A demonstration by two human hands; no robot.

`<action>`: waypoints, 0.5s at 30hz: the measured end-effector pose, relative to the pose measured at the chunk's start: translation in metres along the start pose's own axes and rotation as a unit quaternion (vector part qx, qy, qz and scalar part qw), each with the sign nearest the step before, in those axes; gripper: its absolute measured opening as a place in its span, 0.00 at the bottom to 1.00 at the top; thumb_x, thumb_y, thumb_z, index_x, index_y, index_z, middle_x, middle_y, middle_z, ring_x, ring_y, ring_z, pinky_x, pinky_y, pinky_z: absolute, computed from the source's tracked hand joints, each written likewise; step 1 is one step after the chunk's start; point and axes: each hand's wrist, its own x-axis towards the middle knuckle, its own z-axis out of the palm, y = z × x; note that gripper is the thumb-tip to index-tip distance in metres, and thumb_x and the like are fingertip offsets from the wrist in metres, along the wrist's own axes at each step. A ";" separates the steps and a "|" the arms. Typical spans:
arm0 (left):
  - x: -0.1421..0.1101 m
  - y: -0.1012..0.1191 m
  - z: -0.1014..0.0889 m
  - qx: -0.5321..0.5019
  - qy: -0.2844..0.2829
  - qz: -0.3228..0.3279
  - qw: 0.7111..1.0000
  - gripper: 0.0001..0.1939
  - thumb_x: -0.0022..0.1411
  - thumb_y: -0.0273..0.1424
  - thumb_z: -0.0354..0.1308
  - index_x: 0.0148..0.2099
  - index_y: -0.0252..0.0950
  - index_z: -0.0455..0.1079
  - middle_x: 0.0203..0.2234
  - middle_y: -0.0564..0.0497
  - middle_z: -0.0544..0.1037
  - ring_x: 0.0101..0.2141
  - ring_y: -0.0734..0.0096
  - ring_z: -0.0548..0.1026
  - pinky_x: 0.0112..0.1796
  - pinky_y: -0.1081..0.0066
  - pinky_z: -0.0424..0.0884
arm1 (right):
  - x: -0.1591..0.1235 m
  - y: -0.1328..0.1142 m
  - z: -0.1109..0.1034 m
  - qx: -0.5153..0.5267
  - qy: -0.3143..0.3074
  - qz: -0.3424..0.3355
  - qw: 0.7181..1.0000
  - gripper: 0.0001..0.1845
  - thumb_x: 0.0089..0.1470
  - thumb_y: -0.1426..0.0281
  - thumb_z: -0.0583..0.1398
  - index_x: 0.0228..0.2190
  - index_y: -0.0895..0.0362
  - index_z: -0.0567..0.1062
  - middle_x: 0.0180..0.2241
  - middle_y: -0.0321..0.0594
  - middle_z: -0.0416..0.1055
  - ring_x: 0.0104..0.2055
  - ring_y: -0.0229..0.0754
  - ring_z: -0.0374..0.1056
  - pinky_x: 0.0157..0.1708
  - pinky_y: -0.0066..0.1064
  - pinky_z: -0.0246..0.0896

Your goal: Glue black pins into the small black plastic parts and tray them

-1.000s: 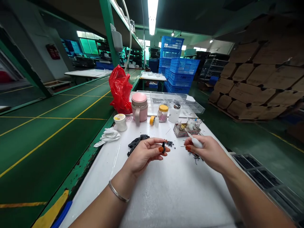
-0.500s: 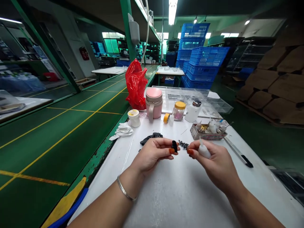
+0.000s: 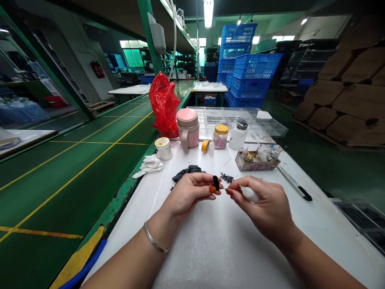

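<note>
Where the left hand (image 3: pixel 189 193) pinches, a black part (image 3: pixel 215 183) stands above the grip.

Left of the stacked blue plastic crates (image 3: pixel 251 66), a green floor (image 3: pixel 75 172) with yellow lines runs toward windows (image 3: pixel 130 58); cardboard boxes (image 3: pixel 357 92) pile up to the right.

We're riding on the person's head here, looking forward and down along the white workbench (image 3: pixel 228 257), so the left hand (image 3: pixel 189 193) and right hand (image 3: pixel 261 208) sit up close, low in the frame. It's pretty wide too, with blue crates (image 3: pixel 251 66) far off up top.
</note>
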 end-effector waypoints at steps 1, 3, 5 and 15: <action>0.000 0.000 0.000 -0.001 -0.002 -0.001 1.000 0.13 0.51 0.28 0.72 0.40 0.33 0.80 0.35 0.47 0.81 0.34 0.74 0.78 0.32 0.80 0.72 | 0.000 -0.001 0.000 -0.003 0.001 -0.010 1.000 0.03 0.53 0.76 0.64 0.30 0.56 0.77 0.26 0.31 0.77 0.26 0.33 0.72 0.28 0.23 0.61; 0.000 0.000 0.001 -0.004 -0.006 -0.002 1.000 0.12 0.51 0.28 0.72 0.39 0.33 0.80 0.34 0.47 0.81 0.33 0.74 0.78 0.32 0.80 0.72 | -0.001 -0.002 0.000 -0.009 0.002 -0.023 1.000 0.05 0.52 0.77 0.64 0.30 0.55 0.77 0.26 0.30 0.77 0.25 0.32 0.72 0.27 0.22 0.61; -0.001 0.001 0.002 -0.011 -0.006 0.001 1.000 0.11 0.49 0.27 0.73 0.38 0.33 0.79 0.32 0.48 0.81 0.32 0.74 0.78 0.32 0.79 0.73 | -0.002 -0.002 0.000 -0.016 0.000 -0.028 0.999 0.06 0.52 0.78 0.64 0.29 0.55 0.77 0.25 0.29 0.77 0.25 0.32 0.71 0.27 0.22 0.61; 0.001 -0.002 0.005 0.006 0.014 0.029 0.999 0.13 0.44 0.26 0.74 0.34 0.31 0.79 0.28 0.49 0.81 0.29 0.74 0.77 0.33 0.76 0.73 | -0.004 0.002 0.002 -0.071 -0.004 -0.080 0.994 0.03 0.54 0.75 0.63 0.29 0.56 0.77 0.26 0.31 0.78 0.25 0.32 0.73 0.28 0.23 0.60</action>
